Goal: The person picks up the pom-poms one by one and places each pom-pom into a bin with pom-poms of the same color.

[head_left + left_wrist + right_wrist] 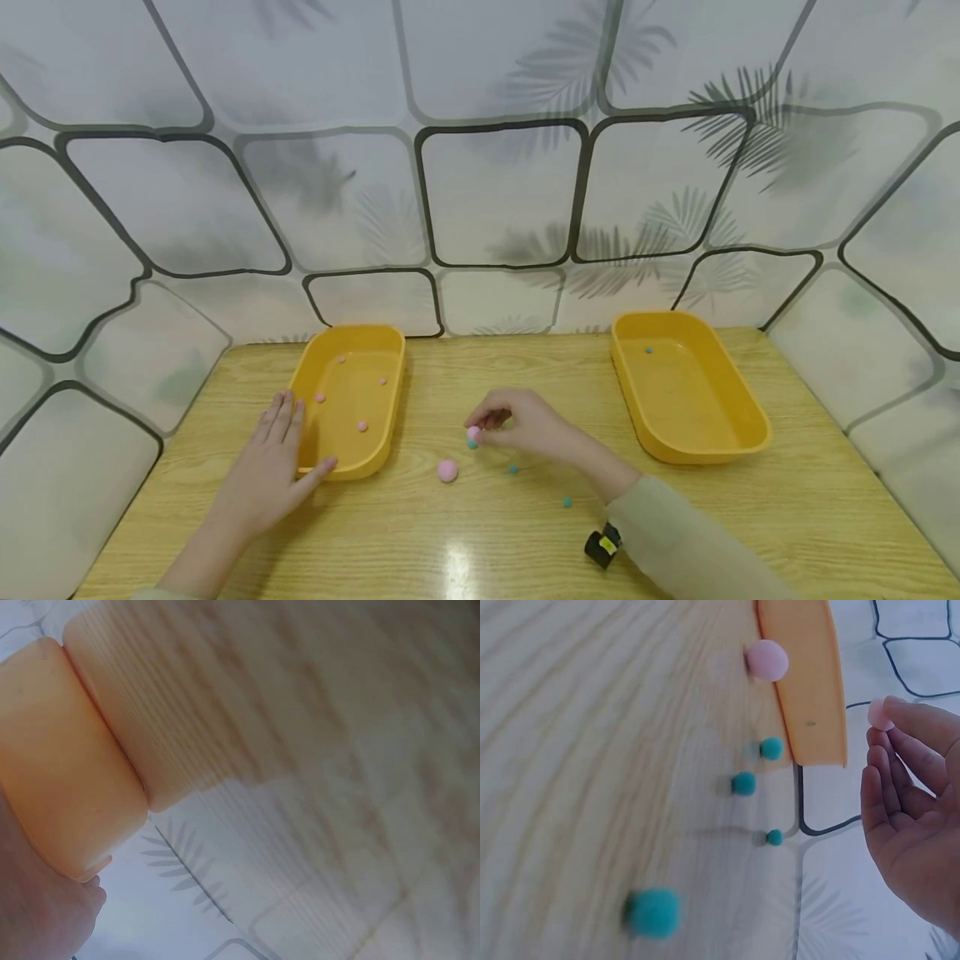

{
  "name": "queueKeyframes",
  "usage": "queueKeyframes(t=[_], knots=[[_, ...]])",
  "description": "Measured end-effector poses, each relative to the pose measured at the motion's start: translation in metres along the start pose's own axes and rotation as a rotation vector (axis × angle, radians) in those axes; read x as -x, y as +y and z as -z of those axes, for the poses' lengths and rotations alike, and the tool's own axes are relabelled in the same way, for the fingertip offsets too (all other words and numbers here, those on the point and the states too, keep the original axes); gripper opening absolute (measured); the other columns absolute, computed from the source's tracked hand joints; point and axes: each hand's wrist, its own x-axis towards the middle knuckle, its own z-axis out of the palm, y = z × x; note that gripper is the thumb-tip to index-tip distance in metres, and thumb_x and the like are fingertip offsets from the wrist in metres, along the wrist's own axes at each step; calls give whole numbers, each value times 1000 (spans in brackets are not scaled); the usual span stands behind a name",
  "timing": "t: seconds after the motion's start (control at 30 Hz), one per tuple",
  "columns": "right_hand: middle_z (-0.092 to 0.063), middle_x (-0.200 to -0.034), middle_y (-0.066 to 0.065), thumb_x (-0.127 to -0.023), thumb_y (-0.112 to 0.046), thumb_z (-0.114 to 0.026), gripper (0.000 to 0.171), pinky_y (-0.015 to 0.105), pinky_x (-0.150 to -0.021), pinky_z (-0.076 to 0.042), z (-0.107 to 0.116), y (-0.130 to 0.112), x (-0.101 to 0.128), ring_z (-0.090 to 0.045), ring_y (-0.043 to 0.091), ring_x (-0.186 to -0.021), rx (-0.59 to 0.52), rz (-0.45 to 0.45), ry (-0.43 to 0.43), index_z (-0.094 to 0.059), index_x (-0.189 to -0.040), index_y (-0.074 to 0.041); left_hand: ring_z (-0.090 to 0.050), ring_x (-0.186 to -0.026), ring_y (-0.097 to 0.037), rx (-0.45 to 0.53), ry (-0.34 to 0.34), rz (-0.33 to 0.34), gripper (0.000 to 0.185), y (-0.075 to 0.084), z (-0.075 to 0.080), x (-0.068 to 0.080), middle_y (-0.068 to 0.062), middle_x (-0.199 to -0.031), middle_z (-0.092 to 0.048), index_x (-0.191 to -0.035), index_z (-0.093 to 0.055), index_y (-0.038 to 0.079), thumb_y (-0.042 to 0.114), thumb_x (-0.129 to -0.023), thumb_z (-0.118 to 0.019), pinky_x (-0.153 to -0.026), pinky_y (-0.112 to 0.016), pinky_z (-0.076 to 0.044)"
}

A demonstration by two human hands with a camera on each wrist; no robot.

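Observation:
My right hand [491,419] hovers over the middle of the wooden table and pinches a small pink pom-pom [474,433] between thumb and fingertips; in the right wrist view the same pom-pom [879,712] shows at the fingertips [900,720]. A teal pom-pom [472,445] lies just beneath it. My left hand [276,452] lies flat with straight fingers against the near left corner of the left yellow tray [375,337], thumb along its front rim. That tray holds several small pink pom-poms [362,426].
A larger pink pom-pom [447,471] and two teal ones [513,469] [567,502] lie loose on the table [487,550]. The right yellow tray [742,400] holds one teal pom-pom [648,350]. Patterned panels wall in the table on three sides.

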Motion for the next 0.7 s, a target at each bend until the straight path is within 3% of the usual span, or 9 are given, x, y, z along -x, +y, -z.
queueKeyframes(t=[0.23,0.47,0.7], knots=[[-78,-101,1,-99,-18,-78,17,20,-87,-59,-6,-14,-22,-63,0,-88,7,42,-5,-81,-111,-7,-20,-159,-55,-3,-5,2,99,0,0,0,-42,-168,-17,-158,-25,-20,56,-105,-58,-137,-53,-8],[-79,-105,1,-100,-20,-76,17,20,-88,-58,-12,-24,-42,-64,2,-91,6,40,-11,-81,-112,-8,-19,-159,-56,4,-6,3,99,1,0,0,-42,-169,-15,-159,-24,-20,55,-105,-58,-137,-44,3],[-77,-101,2,-100,-19,-77,14,18,-85,-58,-18,-35,-63,-63,2,-88,55,53,-21,-81,-110,-10,-20,-159,-55,6,3,3,99,1,0,1,-42,-168,-17,-158,-26,-20,57,-105,-57,-137,-46,1]])
